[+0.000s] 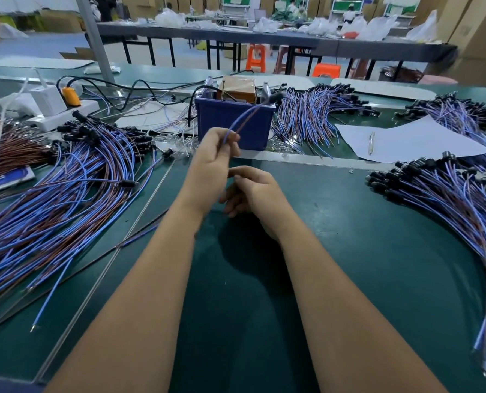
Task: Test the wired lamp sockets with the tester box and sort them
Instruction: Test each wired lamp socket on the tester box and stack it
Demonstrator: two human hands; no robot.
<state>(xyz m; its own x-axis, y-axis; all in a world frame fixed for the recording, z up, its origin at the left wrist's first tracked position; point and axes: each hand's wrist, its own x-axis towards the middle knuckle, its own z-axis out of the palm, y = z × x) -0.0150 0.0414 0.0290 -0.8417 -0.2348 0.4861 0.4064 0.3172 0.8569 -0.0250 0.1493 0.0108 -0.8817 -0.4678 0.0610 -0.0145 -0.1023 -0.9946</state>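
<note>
The left hand (212,157) is raised above the green table (349,265) with its thumb and fingertips curled together, pinching the near ends of a blue and a brown wire (243,119) — the pair rises from the fingers and arcs away to the right, ending in a small black socket (276,97) that hangs over the far right corner of the blue box (233,123). The right hand (250,191) sits lower and just beside the left wrist, its fingers loosely curled inward; whether they hold anything cannot be told. Inside the blue box stands a brown block (237,87) with metal prongs on either side. To the left lies a wide heap of blue and brown wired sockets (66,188), spread like a fan; a second heap (448,208) curves along the right edge of the table, and more bundles (315,109) lie behind the box. A white sheet (423,137) with a pen (371,142) on it rests to the right of the box — a white power strip (63,113) lies far left.
</note>
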